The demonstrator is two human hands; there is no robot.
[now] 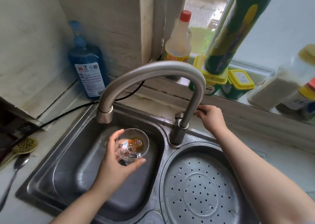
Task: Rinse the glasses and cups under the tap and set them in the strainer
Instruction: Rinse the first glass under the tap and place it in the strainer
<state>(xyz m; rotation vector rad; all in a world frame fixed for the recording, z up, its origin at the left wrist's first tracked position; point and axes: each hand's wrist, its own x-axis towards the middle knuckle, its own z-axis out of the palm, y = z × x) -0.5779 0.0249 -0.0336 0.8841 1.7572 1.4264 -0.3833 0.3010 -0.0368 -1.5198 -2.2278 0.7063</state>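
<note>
Glass (132, 146) under tap (153, 73); strainer (201, 189) beside

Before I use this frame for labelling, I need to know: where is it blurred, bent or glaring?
Head view: wide-angle bending curves the tap and window sill; the green bottle and jars at right are smeared; the glass in the left hand is fairly sharp; daylight from the window, no harsh glare.

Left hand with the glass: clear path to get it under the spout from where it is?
Probably yes. The left hand grips the glass over the sink basin, just below and to the right of the spout. Nothing lies between them; the right hand is off at the tap handle.
</note>
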